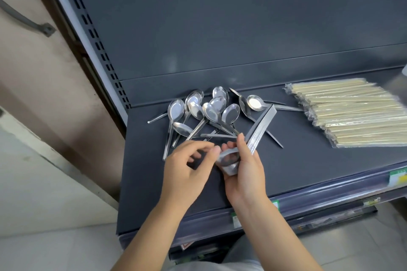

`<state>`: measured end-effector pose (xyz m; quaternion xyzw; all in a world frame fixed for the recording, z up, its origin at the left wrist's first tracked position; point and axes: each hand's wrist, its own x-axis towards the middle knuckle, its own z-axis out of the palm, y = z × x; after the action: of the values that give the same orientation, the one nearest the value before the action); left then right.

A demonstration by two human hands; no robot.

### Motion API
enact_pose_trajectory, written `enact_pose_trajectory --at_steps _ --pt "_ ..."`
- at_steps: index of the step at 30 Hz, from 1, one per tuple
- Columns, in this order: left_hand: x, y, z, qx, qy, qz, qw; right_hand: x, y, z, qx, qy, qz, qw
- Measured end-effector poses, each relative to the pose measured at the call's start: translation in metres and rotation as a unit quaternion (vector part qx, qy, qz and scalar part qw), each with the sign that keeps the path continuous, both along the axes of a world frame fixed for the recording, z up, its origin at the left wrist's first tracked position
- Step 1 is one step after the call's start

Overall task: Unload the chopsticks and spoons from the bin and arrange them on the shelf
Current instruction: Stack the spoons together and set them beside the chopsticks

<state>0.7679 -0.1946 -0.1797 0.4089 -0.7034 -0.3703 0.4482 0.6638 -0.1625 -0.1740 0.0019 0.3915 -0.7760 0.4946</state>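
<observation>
On the dark grey shelf (308,167) lies a loose heap of steel spoons (207,112), bowls toward the back wall. My right hand (246,171) grips a nested stack of spoons (229,161) whose handles (262,127) fan up and to the right. My left hand (187,167) has its fingers curled, and its fingertips pinch at the rim of the stack's bowls. Packs of wrapped pale chopsticks (350,114) lie stacked at the right of the shelf. The bin is out of view.
The shelf's back panel (220,17) rises behind the spoons, with a slotted upright (94,37) at the left. A price-tag rail (330,189) runs along the front edge. A beige wall (33,94) stands to the left.
</observation>
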Motion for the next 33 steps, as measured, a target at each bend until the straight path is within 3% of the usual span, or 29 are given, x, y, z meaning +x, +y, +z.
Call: enact_pose_trajectory --at_steps 2,5,8,14,19,22,26,30,33 --pt "0.006 -0.009 -0.001 -0.022 -0.048 0.059 0.997 0.001 0.0 0.001 -0.001 0.004 -0.001 1.0" --pt "0.015 -0.026 0.004 -0.071 -0.19 0.122 0.972 0.002 0.001 0.002 0.001 0.01 0.002 1.0" --pt "0.016 -0.039 0.014 -0.026 -0.284 0.136 0.949 0.002 0.002 0.005 0.011 0.008 0.003 1.0" --pt "0.014 -0.052 0.025 0.069 -0.248 0.104 0.961 0.002 0.003 0.007 0.018 0.002 0.006 1.0" --pt "0.005 -0.056 0.03 0.097 -0.346 0.073 0.93 0.002 0.003 0.008 0.023 0.001 0.01 1.0" --pt "0.003 -0.055 0.032 0.089 -0.311 0.099 0.941 0.001 0.005 0.009 0.027 0.0 0.013 1.0" --pt "0.02 -0.053 0.05 -0.038 -0.184 0.172 0.967 0.0 0.006 0.009 0.019 -0.005 0.014 1.0" --pt "0.037 -0.057 0.074 -0.069 -0.018 0.143 0.987 -0.002 0.007 0.008 0.018 -0.01 0.028 0.999" --pt "0.038 -0.058 0.089 -0.087 0.046 0.13 0.987 -0.004 0.006 0.008 0.017 -0.028 0.037 0.999"
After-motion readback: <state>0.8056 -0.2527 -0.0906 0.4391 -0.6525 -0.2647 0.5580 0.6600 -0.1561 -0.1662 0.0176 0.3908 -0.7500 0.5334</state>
